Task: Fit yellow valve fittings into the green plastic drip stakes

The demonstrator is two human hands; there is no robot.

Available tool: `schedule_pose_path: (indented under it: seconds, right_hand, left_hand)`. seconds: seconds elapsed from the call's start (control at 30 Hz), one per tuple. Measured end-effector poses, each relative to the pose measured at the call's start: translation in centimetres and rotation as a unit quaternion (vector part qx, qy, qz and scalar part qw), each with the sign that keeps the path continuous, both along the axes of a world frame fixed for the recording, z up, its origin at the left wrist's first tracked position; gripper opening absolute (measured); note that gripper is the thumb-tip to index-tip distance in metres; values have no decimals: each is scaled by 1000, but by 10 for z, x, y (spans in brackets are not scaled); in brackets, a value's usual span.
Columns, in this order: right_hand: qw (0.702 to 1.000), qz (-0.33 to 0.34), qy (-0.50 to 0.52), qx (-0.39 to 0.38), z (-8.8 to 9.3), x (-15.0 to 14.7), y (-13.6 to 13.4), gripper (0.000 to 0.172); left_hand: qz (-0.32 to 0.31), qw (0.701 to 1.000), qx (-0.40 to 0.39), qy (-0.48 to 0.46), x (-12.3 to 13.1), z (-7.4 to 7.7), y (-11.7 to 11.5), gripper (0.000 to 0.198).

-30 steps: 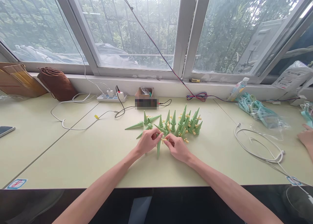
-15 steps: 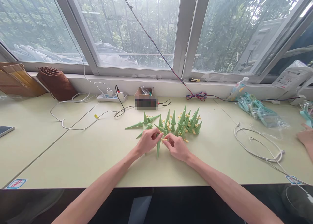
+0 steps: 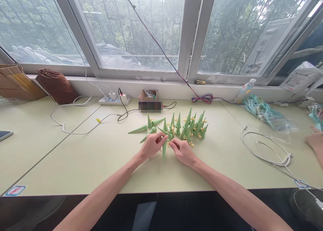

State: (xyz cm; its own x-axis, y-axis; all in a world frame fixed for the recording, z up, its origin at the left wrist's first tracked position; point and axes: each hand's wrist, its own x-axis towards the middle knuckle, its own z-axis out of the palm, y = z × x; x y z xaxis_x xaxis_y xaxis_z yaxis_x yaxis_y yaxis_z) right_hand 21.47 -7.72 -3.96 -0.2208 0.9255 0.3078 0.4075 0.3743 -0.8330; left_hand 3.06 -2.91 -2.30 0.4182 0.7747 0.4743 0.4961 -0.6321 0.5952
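Hardly anything has shifted over the last second: the left hand (image 3: 151, 147) and right hand (image 3: 182, 151) stay close together above the table (image 3: 88, 163). The left's fingertips are pinched on the top of a green spike (image 3: 164, 153), its tip pointing back toward the person. The right's are nipped on a small yellow piece (image 3: 169, 144) at that same top, so the fiddling there looks to be still mid-way. Just beyond stands the cluster of spikes (image 3: 190, 125), with loose spikes (image 3: 137, 129) lying to its left. Farther back, a small cardboard box (image 3: 148, 95) holds something crinkly I cannot make out. Clear bags (image 3: 264, 112) to the right hold teal parts, and a brown pouch (image 3: 57, 86) hides its contents.
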Motion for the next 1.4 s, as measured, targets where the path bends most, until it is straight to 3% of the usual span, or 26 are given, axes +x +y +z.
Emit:
schedule_pose_path:
  seconds: [0.13,0.37,0.47,0.6,0.73,0.87,0.93,1.07,1.4]
  right_hand:
    - [999,-32,24,-2,0,1,1,39]
    - [995,-88,50,0,-4,1,4,46]
    - [994,-93,53,0,-4,2,5,47]
    - [996,-74,45,-1,-5,1,4,47]
    - [997,-59,44,-4,-5,0,3,48]
    - [998,-49,41,-2,-6,0,3,50]
    - [999,-40,37,-2,-5,0,3,52]
    - [999,-18,36,-6,-5,0,2,52]
    - [999,-3,34,2,-4,-1,1,49]
  left_hand:
    - [-19,1000,-15,-4,-1,1,1,25]
    - [-126,992,-13,-21,-3,7,-5,25]
    - [-142,990,-14,-5,-2,7,-6,26]
    - [-112,994,13,6,-1,4,-4,18]
    - [-75,995,60,-14,-4,4,-2,25]
    - [27,989,132,-59,-14,10,4,41]
    - [79,983,148,-74,-22,16,10,38]
    - [157,979,117,-51,-41,23,26,35]
    - [173,981,45,79,-68,20,47,36]
